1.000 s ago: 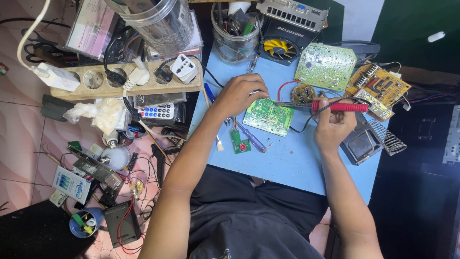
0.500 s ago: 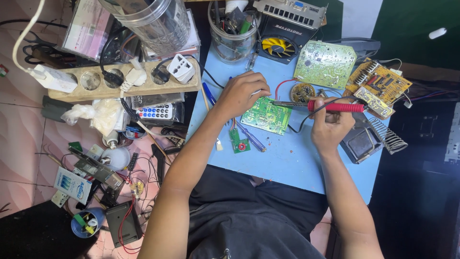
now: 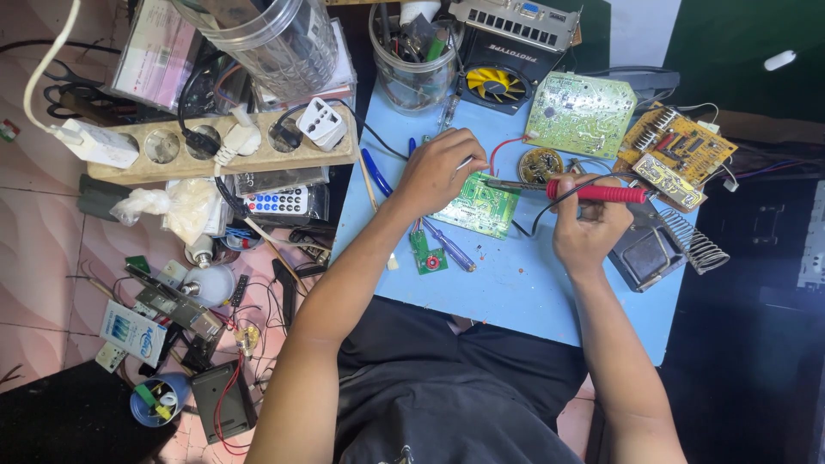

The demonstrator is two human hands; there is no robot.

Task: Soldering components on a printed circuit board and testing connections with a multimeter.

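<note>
A green circuit board (image 3: pixel 478 207) lies on the blue tabletop (image 3: pixel 516 283). My left hand (image 3: pixel 438 169) rests on the board's left edge and pinches a thin strand of solder wire over it. My right hand (image 3: pixel 588 225) grips a red-handled soldering iron (image 3: pixel 593 192); its metal tip points left and reaches the board's top edge, next to my left fingers. A small green board (image 3: pixel 427 254) and a blue-handled screwdriver (image 3: pixel 447 245) lie just below my left hand.
A round coil board (image 3: pixel 540 163), a large green board (image 3: pixel 580 113), a yellow board (image 3: pixel 681 153) and a fan (image 3: pixel 496 85) lie at the back. An iron stand with spring (image 3: pixel 679 245) sits right. A power strip (image 3: pixel 215 144), a clear jar (image 3: pixel 417 60) and floor clutter sit left.
Both hands have stayed over the green board. The soldering iron's tip has shifted slightly left toward my left fingers.
</note>
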